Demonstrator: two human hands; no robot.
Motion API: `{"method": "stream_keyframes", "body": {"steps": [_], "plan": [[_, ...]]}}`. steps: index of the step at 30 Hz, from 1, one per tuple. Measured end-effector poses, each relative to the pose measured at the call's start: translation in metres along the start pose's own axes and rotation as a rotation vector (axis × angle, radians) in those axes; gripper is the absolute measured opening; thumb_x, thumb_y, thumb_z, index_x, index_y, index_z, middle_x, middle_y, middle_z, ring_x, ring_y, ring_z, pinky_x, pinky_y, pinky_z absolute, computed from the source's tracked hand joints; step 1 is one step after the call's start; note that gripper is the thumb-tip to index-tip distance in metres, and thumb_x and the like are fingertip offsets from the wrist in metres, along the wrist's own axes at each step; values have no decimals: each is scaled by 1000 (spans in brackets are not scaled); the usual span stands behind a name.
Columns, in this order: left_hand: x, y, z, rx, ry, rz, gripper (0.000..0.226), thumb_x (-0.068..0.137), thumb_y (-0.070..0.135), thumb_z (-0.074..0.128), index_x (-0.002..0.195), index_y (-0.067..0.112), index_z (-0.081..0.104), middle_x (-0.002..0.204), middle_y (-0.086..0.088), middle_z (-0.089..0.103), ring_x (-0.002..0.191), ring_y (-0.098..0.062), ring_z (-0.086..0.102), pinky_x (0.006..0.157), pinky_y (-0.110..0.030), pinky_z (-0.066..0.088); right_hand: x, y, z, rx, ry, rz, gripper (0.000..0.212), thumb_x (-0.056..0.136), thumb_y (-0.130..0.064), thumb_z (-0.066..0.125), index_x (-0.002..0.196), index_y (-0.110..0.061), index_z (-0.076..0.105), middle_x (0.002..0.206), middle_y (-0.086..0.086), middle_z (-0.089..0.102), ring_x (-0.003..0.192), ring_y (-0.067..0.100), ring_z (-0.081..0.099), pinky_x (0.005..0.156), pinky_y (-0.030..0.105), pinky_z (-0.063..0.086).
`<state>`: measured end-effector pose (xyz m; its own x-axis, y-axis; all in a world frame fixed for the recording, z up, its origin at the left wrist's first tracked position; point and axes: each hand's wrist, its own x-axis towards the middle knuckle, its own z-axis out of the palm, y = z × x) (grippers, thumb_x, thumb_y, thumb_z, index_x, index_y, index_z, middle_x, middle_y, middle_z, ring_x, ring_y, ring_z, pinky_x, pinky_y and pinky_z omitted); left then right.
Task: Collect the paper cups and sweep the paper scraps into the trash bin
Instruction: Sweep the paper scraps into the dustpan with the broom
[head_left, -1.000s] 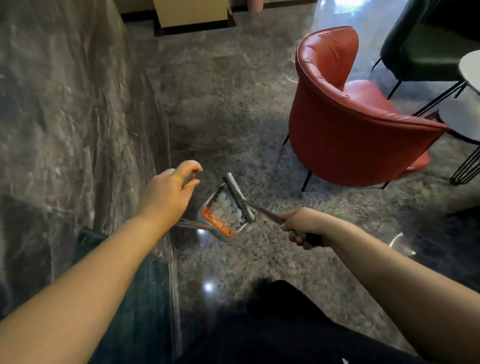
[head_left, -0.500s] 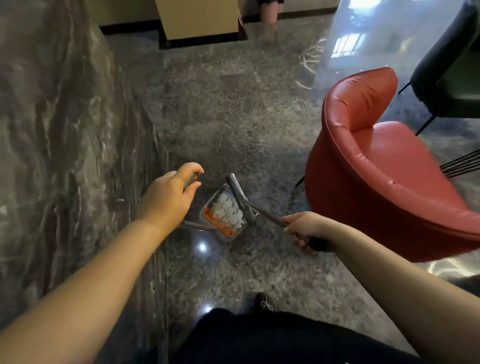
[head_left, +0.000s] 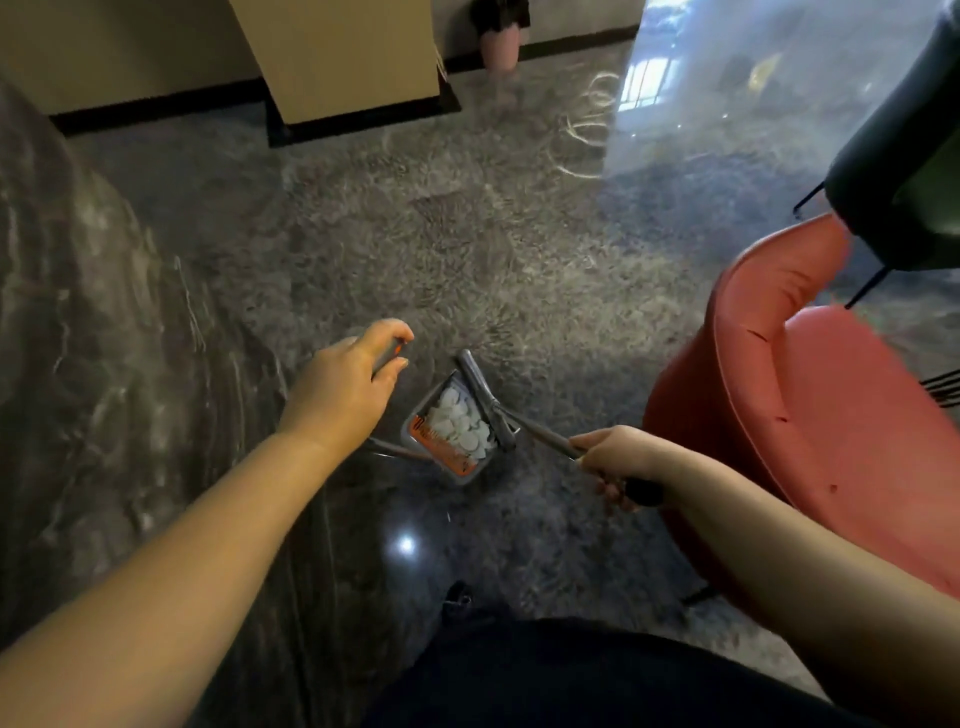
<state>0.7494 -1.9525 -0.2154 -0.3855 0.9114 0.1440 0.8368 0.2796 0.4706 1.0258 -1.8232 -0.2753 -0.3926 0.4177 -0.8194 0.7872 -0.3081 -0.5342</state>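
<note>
Fig.: carrying a loaded dustpan, head view. Largest first: we see a glossy grey marble floor (head_left: 467, 234), w/ a red armchair (head_left: 831, 415) at right and a dark marble wall (head_left: 104, 338) at left. No trash bin is in view.

Centre: the dustpan (head_left: 452, 431), grey w/ an orange edge, hangs just above the floor between our hands. Across its mouth lies the broom head (head_left: 485, 400), which seems to pen the load in.

Left hand (head_left: 343, 389): curled around the top of the dustpan's long handle, thumb and forefinger pinched on an orange tip. Right hand (head_left: 618, 462): fist closed on the broom handle (head_left: 545, 436), near its dark grip end.

Smallest: the paper scraps (head_left: 460, 423), white bits heaped inside the pan. No paper cups visible.

Handling, as we judge it: the scraps are v. light and loose, so a tilt or draught could spill them; keep the pan level and the broom head pressed over the opening. Pan and broom look like stiff, light plastic/metal; hold them high on the handles, as now.
</note>
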Motion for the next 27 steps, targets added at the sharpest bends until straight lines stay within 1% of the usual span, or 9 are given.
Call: {"method": "stream_keyframes", "body": {"steps": [4,8,11,14,17,20,22,24,27], "plan": [[94,-17,1,24,-12,62,28,90,28,63,111,40,49,92,-10,68,82,-36,63,68,-41,52,46,-54,-36,71,51,7,44,94,-6,45,134,-24,52,53,4,47,35,10,42,41,18,34],[191,-27,14,42,-21,122,31,89,25,64,111,39,48,92,-12,68,81,-37,63,66,-41,52,98,-105,-81,96,93,2,51,94,-5,48,142,-20,44,55,6,48,35,11,42,38,19,35],[268,-31,30,52,-23,138,31,89,24,65,110,39,48,88,-12,67,78,-36,63,63,-37,49,139,-147,-126,92,83,8,48,94,-7,47,140,-22,45,55,7,47,36,11,42,39,16,32],[344,-29,44,62,-19,122,31,89,26,64,109,40,47,84,-10,65,74,-35,62,59,-35,47,178,-193,-181,114,69,13,48,95,-8,46,140,-22,44,57,8,47,36,11,42,41,18,31],[417,-25,50,52,-36,107,28,90,26,63,110,40,47,84,-11,64,75,-36,61,60,-38,49,210,-238,-235,125,70,33,48,95,-9,46,140,-23,43,56,6,47,37,11,41,41,18,30],[487,-24,53,50,-28,101,30,90,26,63,111,40,47,86,-12,66,77,-36,61,62,-41,51,238,-281,-281,152,58,42,40,95,-8,43,131,-23,51,56,5,45,39,11,39,42,19,28],[531,-24,56,40,-24,92,29,90,26,63,110,41,47,87,-11,66,77,-35,62,63,-43,52,257,-309,-308,155,44,31,37,96,-9,43,127,-25,53,57,6,44,41,11,38,42,19,27],[576,-29,61,40,-19,87,28,91,28,63,110,41,48,85,-8,66,74,-33,61,60,-40,51,278,-335,-336,162,43,32,37,97,-9,43,129,-24,51,56,5,43,39,10,38,41,18,27],[646,-36,70,47,-13,99,26,91,29,62,110,41,49,79,-3,62,67,-28,57,54,-31,41,316,-373,-378,184,53,45,44,97,-10,44,139,-22,45,56,4,45,40,10,40,40,18,28]]}}
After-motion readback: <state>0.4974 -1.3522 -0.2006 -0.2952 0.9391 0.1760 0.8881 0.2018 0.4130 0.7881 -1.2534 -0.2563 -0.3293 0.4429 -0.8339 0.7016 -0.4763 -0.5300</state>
